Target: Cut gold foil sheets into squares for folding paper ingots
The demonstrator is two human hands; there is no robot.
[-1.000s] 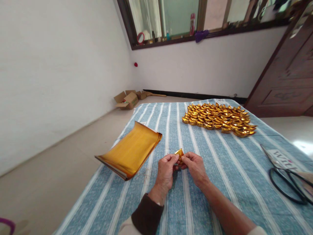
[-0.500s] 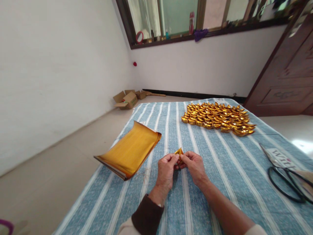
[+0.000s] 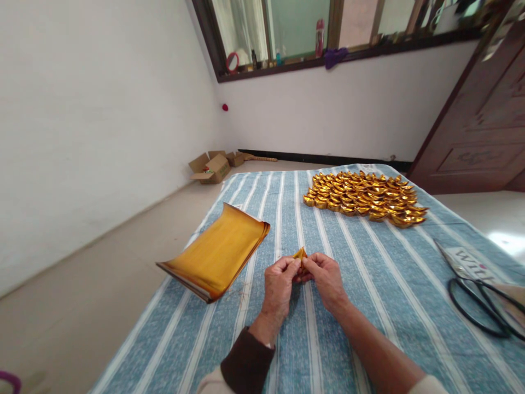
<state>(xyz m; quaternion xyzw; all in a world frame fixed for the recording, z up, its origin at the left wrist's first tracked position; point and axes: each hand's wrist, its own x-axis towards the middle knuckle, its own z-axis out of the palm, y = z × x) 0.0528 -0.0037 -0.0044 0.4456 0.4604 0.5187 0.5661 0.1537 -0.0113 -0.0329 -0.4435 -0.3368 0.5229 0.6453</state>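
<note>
Between the fingertips of both hands is a small folded piece of gold paper (image 3: pixel 301 254), its pointed tip showing above the thumbs. My left hand (image 3: pixel 280 279) pinches it from the left side. From the right, my right hand (image 3: pixel 326 276) pinches it too, and the two thumbs almost meet. The fingers cover most of the paper. Left of the hands lies a stack of gold paper sheets (image 3: pixel 217 246) with curled edges. Farther off to the right, many folded gold paper ingots (image 3: pixel 363 198) stand packed in rows.
Large black-handled scissors (image 3: pixel 471 284) lie at the right on the blue striped cloth (image 3: pixel 365 295), partly over a printed white patch. Open cardboard boxes (image 3: pixel 211 167) stand on the floor beyond the far left corner. A wooden door (image 3: pixel 479 120) is at the far right.
The view has shifted very slightly. Both hands keep their pinch on the small gold paper in nearly the same place, with only tiny finger movement.
</note>
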